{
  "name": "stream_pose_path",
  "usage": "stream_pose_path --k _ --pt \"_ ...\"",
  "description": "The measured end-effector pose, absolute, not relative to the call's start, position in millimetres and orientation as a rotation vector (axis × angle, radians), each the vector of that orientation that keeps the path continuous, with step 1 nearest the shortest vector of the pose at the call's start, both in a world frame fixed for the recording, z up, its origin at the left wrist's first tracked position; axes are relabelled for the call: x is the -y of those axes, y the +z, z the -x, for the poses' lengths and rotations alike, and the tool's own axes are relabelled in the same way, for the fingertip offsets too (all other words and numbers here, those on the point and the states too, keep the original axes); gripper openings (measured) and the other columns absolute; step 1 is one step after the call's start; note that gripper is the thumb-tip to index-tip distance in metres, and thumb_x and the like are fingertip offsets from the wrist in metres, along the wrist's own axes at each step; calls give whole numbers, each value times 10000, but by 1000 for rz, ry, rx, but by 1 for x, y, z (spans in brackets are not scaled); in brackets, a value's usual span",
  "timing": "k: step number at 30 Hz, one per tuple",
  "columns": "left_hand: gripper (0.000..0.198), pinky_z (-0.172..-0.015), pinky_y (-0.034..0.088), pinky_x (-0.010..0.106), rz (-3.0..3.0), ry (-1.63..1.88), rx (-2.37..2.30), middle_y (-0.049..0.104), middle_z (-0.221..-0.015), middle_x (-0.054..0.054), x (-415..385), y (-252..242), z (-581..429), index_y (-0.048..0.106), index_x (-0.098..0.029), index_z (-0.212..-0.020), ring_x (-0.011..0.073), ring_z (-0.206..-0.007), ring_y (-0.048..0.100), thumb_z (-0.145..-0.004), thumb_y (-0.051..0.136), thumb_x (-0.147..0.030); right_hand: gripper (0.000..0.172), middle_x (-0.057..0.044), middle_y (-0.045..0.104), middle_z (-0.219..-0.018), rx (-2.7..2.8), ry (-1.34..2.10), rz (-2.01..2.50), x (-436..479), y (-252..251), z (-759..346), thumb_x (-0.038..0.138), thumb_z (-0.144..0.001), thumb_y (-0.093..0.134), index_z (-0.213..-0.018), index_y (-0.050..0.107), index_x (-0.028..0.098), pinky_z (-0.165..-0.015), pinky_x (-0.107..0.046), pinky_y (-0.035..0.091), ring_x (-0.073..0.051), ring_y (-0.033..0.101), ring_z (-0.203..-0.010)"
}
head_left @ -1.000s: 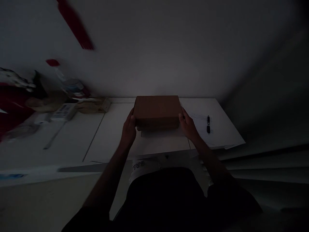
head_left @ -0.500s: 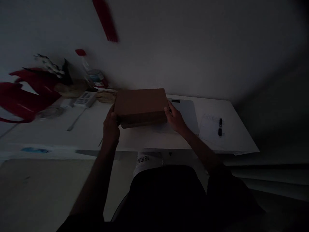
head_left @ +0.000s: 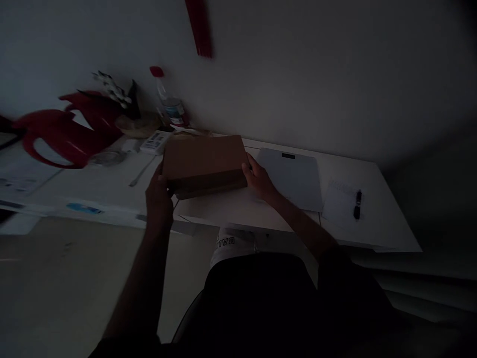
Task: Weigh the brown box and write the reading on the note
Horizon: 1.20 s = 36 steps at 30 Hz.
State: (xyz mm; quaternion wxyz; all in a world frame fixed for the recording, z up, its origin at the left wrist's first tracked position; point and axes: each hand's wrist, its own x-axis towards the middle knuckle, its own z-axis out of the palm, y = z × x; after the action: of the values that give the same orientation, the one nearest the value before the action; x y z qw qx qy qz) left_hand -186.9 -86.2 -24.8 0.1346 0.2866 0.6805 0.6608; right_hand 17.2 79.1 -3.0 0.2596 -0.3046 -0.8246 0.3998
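Observation:
Between my two hands is a brown cardboard box (head_left: pixel 204 159), held slightly tilted over the white table. My left hand (head_left: pixel 159 199) grips its left end, and my right hand (head_left: pixel 259 179) grips the right end with the thumb on the near side. A flat grey scale (head_left: pixel 292 179) with a small dark display lies on the table just right of the box. Farther right, a dark pen (head_left: pixel 358 204) rests on a sheet of paper (head_left: pixel 337 199). The underside of the box is hidden, and the picture is dim.
Left on the white table (head_left: pixel 238 211) stand red jugs (head_left: pixel 63 134), a clear bottle with a red cap (head_left: pixel 173 107), a small white box (head_left: pixel 156 141) and a thin tool (head_left: pixel 141 171). A wall (head_left: pixel 279 74) rises behind.
The view has turned left, so the table's things appear farther right. The box, still in both hands, has moved left relative to the scale, which now shows more fully.

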Motion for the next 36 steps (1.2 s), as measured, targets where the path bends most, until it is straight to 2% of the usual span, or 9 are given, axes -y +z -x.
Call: stream_pose_path --k 3,5,10,17,23,28,33,36 --pt "669 -1015 480 487 -803 1923 -1980 515 -1407 140 89 -30 191 470 -132 -1470 300 -1258 505 -944 457 -544 709 -123 412 -1508 2246 1089 850 -76 -6 -10 505 -999 280 -1558 279 69 -1157 -400 380 -258 423 -1389" --pt "701 -1027 463 522 -820 1930 -1972 509 -1412 150 90 -34 194 466 -132 -1476 317 -1269 497 -943 458 -586 691 -112 409 -1512 2241 1092 854 -76 -8 -8 498 -1002 280 -1557 285 85 -1166 -393 371 -251 416 -1395" --pt "588 -1030 457 546 -772 1938 -1964 524 -1401 132 90 -41 197 484 -146 -1471 310 -1260 513 -963 441 -440 650 -111 431 -1496 2258 1105 871 -76 -12 -6 495 -1018 284 -1551 302 123 -1151 -394 395 -246 445 -1373" --pt "549 -1012 492 454 -769 1931 -1954 525 -1400 123 89 -45 197 492 -141 -1449 271 -1235 525 -974 413 -404 656 -114 426 -1500 2250 1084 850 -76 -16 -5 487 -1015 302 -1555 302 114 -1156 -400 383 -247 438 -1377" --pt "588 -879 544 314 -749 1926 -1963 541 -1389 103 88 -47 196 487 -157 -1463 244 -1208 550 -924 435 -385 681 -118 375 -1534 2271 1139 884 -70 -8 -7 440 -1016 286 -1574 241 53 -1171 -388 360 -248 403 -1397" --pt "567 -811 540 260 -787 1943 -1982 541 -1387 106 87 -52 197 473 -146 -1471 236 -1219 547 -950 414 -362 716 -98 293 -1581 2285 1172 898 -70 -11 -8 491 -1019 267 -1594 184 72 -1181 -384 343 -255 344 -1437" --pt "553 -765 511 213 -723 1944 -1994 543 -1382 118 86 -54 197 477 -128 -1459 205 -1157 562 -936 406 -293 686 -109 311 -1571 2300 1114 913 -70 -15 -6 448 -1018 284 -1580 222 60 -1197 -367 312 -239 337 -1442" --pt "519 -774 494 194 -726 1934 -1970 534 -1396 100 87 -54 197 486 -160 -1444 187 -1164 555 -943 422 -278 695 -111 307 -1573 2312 1111 895 -70 -15 -8 454 -1025 275 -1585 206 49 -1190 -357 324 -235 339 -1440"
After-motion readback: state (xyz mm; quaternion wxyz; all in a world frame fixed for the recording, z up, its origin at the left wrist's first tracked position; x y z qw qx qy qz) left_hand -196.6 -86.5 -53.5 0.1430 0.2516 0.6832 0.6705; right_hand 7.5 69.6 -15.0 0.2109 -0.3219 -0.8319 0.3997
